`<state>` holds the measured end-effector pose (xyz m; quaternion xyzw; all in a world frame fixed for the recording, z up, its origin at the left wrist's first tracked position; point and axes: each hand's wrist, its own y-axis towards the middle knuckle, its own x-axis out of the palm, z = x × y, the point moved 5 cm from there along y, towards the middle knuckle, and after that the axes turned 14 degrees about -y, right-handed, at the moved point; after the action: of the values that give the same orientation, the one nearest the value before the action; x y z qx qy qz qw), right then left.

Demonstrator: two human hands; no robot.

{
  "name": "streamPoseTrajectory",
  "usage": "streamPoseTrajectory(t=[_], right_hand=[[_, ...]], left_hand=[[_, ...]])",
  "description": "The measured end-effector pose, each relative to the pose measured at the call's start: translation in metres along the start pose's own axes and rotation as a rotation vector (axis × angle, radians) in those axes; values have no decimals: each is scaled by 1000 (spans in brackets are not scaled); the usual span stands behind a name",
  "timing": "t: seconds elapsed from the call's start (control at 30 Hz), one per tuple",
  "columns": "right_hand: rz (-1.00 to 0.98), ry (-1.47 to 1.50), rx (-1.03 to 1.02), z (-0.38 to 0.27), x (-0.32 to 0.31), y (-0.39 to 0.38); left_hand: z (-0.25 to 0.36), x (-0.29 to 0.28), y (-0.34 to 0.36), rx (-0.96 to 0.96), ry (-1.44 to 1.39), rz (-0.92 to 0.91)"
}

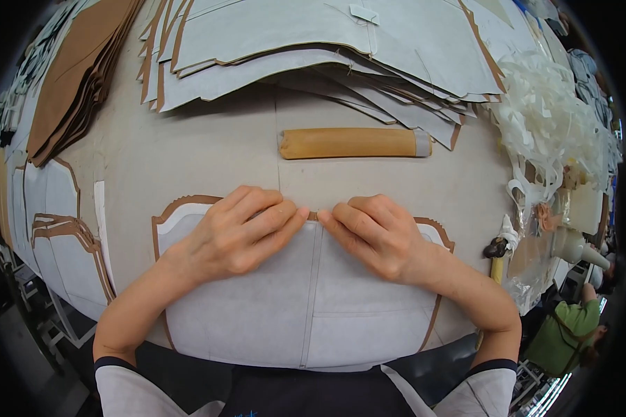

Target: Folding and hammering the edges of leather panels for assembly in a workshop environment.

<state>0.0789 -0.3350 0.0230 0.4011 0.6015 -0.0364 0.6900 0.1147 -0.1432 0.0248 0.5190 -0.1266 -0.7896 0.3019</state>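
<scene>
A pale grey-white sheet panel [257, 313] with brown edges lies flat before me, a seam running down its middle. Its far edge has brown notched corners. My left hand [236, 233] is closed at that edge, just left of the seam. On the other side of the seam, my right hand [379, 236] pinches the same edge, its fingertips close to those of the left. The edge under the curled fingers is mostly hidden. Beyond the hands lies a tan bar [355, 143] with a grey end.
Stacked white panels with brown edges [313, 38] lie at the far side. Brown sheets [83, 76] are piled at far left, above smaller panels [69, 254]. A heap of translucent strips [553, 104] and a pale bottle [577, 247] are at right. A person in green [563, 333] is beyond.
</scene>
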Motion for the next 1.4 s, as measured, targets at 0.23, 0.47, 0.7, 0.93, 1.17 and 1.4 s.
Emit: streamPoseTrajectory(t=[0.23,0.47,0.7,0.93,1.17,1.4], right_hand=[[19,-57,-27,-6,2,-4],[-107,-135,-80,-9,0,0],[-55,-71,2,-10,4,-3],[33,79,151,-3,1,1],[14,300,515,9,-2,-10],[25,210,401,3,1,-16]], left_hand=[[0,3,0,6,24,0],[1,3,0,2,70,-18],[3,4,1,-42,20,11],[16,16,6,-228,-29,86],[28,23,6,-316,94,129],[36,26,10,-326,215,56]])
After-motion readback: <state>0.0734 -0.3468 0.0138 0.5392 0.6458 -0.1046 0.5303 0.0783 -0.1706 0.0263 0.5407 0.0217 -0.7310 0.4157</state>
